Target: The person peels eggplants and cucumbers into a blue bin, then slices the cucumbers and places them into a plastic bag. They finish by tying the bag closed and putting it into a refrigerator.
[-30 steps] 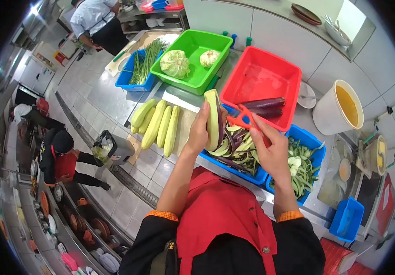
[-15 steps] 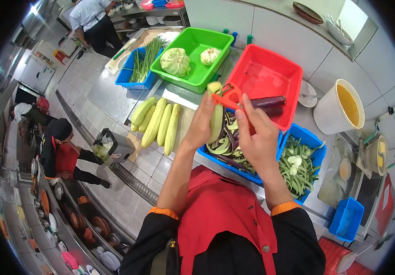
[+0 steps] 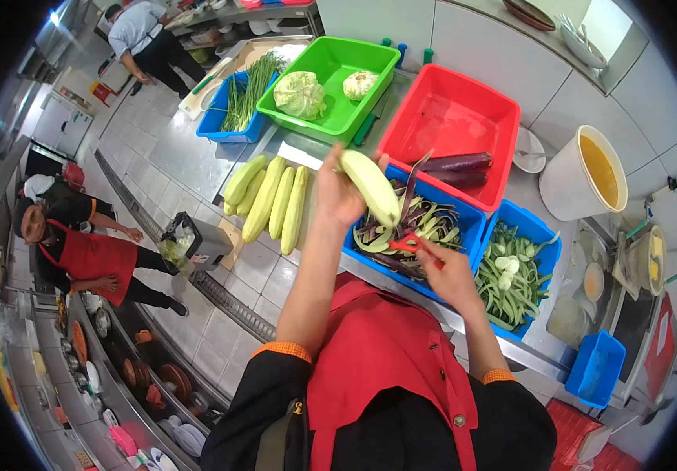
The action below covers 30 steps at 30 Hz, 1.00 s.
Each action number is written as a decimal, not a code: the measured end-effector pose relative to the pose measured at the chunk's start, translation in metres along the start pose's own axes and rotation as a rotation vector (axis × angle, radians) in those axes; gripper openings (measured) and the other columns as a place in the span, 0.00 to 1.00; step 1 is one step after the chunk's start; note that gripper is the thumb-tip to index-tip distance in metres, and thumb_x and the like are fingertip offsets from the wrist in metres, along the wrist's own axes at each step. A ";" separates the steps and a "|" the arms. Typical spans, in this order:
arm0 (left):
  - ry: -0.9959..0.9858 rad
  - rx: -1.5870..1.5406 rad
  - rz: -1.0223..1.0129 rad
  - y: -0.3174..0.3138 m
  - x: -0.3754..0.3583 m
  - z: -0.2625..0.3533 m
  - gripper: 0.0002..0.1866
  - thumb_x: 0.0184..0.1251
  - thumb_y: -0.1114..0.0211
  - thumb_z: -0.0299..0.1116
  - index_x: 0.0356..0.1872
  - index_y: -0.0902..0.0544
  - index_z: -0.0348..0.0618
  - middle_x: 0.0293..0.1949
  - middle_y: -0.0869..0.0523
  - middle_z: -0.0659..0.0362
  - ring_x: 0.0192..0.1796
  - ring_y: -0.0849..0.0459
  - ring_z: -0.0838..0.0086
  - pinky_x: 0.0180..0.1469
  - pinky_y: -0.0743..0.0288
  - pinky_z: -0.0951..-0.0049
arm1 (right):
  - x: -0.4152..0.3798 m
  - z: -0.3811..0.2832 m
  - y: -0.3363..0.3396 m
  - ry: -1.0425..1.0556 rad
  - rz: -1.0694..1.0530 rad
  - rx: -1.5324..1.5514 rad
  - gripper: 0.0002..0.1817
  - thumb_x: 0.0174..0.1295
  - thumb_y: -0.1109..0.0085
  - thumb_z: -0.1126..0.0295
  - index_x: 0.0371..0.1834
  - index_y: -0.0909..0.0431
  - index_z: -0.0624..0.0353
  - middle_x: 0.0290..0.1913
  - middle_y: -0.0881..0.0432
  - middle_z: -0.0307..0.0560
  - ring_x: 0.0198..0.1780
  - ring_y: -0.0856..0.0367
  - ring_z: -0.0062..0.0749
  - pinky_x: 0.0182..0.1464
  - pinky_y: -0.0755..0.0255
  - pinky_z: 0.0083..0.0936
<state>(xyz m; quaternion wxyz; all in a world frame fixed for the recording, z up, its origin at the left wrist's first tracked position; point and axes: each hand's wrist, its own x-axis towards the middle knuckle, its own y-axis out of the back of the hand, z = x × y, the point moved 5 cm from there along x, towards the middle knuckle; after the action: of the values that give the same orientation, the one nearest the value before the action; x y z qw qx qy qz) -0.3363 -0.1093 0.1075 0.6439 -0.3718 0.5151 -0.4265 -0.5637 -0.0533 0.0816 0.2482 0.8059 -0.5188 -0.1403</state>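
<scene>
My left hand [image 3: 337, 192] grips a peeled pale green eggplant [image 3: 371, 186], tilted above the blue tub of peelings [image 3: 464, 235]. A purple strip of peel hangs from it. My right hand [image 3: 450, 271] holds a red peeler [image 3: 406, 243] low over the same tub, below the eggplant. Several peeled eggplants [image 3: 271, 200] lie side by side on the cutting board to the left. Two unpeeled purple eggplants [image 3: 458, 165] rest in the red tub [image 3: 440, 118].
A green tub [image 3: 358, 67] holds two cabbages. A blue tub [image 3: 228, 125] has long green stalks. Another blue tub [image 3: 538, 259] holds green pods. A white bucket [image 3: 574, 184] of orange liquid stands right. People work at left and at the far back.
The peeler went from the eggplant's top down to the tub, stripping off peel. My left hand tilted the eggplant to the right. The person at left stood up more.
</scene>
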 end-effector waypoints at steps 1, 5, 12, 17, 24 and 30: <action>0.083 -0.033 -0.062 0.014 0.007 -0.005 0.24 0.76 0.52 0.50 0.37 0.27 0.33 0.36 0.23 0.48 0.42 0.21 0.60 0.49 0.21 0.59 | 0.000 -0.006 0.013 -0.056 0.005 0.027 0.20 0.66 0.40 0.60 0.57 0.20 0.60 0.31 0.16 0.57 0.30 0.17 0.36 0.36 0.26 0.28; 0.008 0.210 -0.246 0.009 0.001 -0.011 0.24 0.74 0.50 0.55 0.33 0.28 0.42 0.32 0.27 0.57 0.37 0.26 0.69 0.39 0.27 0.69 | 0.001 -0.029 0.046 0.018 0.184 0.125 0.19 0.67 0.40 0.63 0.59 0.20 0.58 0.34 0.15 0.55 0.31 0.18 0.28 0.37 0.27 0.25; -0.116 0.556 -0.280 -0.012 -0.022 -0.022 0.27 0.75 0.54 0.59 0.45 0.24 0.42 0.36 0.22 0.60 0.38 0.23 0.73 0.40 0.27 0.71 | 0.044 -0.098 0.041 0.347 0.269 0.025 0.20 0.66 0.40 0.63 0.56 0.20 0.63 0.32 0.18 0.56 0.32 0.18 0.47 0.38 0.26 0.32; -0.102 0.672 -0.263 -0.006 -0.021 -0.012 0.31 0.76 0.59 0.61 0.57 0.23 0.45 0.46 0.16 0.58 0.41 0.17 0.74 0.42 0.23 0.72 | 0.063 -0.117 0.031 0.373 0.314 -0.072 0.19 0.65 0.39 0.66 0.56 0.20 0.64 0.30 0.19 0.56 0.31 0.18 0.45 0.36 0.27 0.33; -0.084 -0.098 -0.292 0.015 0.026 0.039 0.29 0.77 0.58 0.58 0.39 0.26 0.39 0.34 0.22 0.57 0.37 0.21 0.65 0.45 0.22 0.55 | 0.014 -0.064 -0.001 0.247 0.068 -0.089 0.20 0.65 0.40 0.63 0.57 0.20 0.62 0.27 0.22 0.54 0.30 0.20 0.47 0.35 0.27 0.36; 0.125 -0.241 -0.317 0.012 0.018 0.016 0.21 0.71 0.46 0.51 0.40 0.26 0.39 0.35 0.20 0.59 0.38 0.18 0.69 0.45 0.18 0.60 | -0.002 -0.045 0.019 0.146 0.095 0.004 0.21 0.62 0.36 0.66 0.57 0.20 0.61 0.38 0.15 0.56 0.37 0.16 0.43 0.42 0.24 0.29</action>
<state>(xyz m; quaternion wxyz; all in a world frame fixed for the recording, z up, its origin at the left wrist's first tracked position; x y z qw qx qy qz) -0.3171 -0.1209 0.0935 0.4864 -0.4951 0.5364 -0.4802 -0.5573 -0.0464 0.1297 0.2901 0.7889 -0.5374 -0.0682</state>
